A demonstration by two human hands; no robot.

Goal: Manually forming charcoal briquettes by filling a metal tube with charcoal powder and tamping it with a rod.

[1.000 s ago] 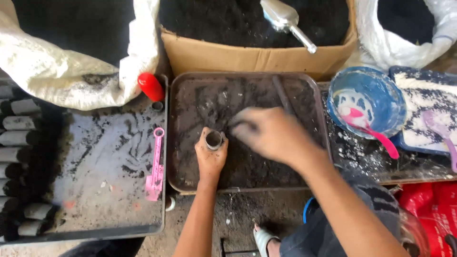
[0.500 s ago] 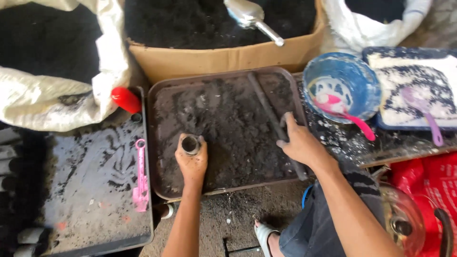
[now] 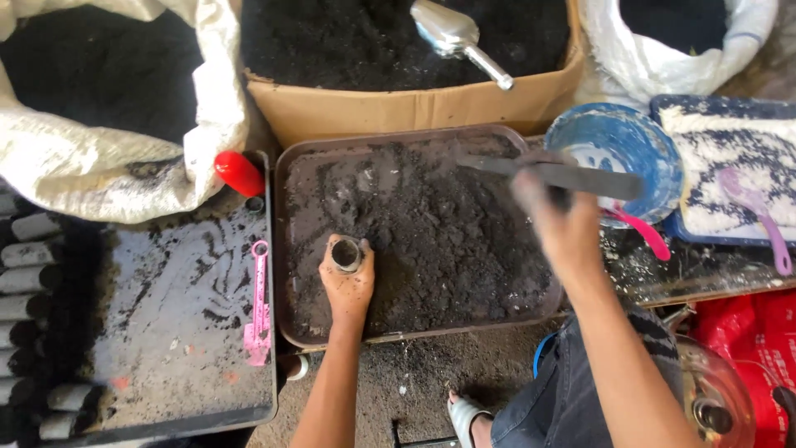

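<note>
Here the left hand [image 3: 348,286] is wrapped around a small soil-filled tube [image 3: 345,254], holding it upright on the dark soil in the brown tray [image 3: 286,249], toward the tray's left side. The right hand [image 3: 560,224], blurred, is clenched on a flat dark stick [image 3: 551,172] that lies level over the tray's upper right corner, its far end reaching across the blue bowl [image 3: 618,141]. A pink spoon [image 3: 638,232] leans out of that bowl. Behind the tray stands a cardboard box [image 3: 398,108] full of dark soil with a metal scoop [image 3: 454,35] resting in it. To the left lies a black tray [image 3: 166,332] carrying a pink measuring spoon [image 3: 258,307] and a red cap [image 3: 239,172]; filled tubes [image 3: 33,282] are stacked along its left edge. White sacks [image 3: 116,166] of soil sit at the upper left and upper right.
</note>
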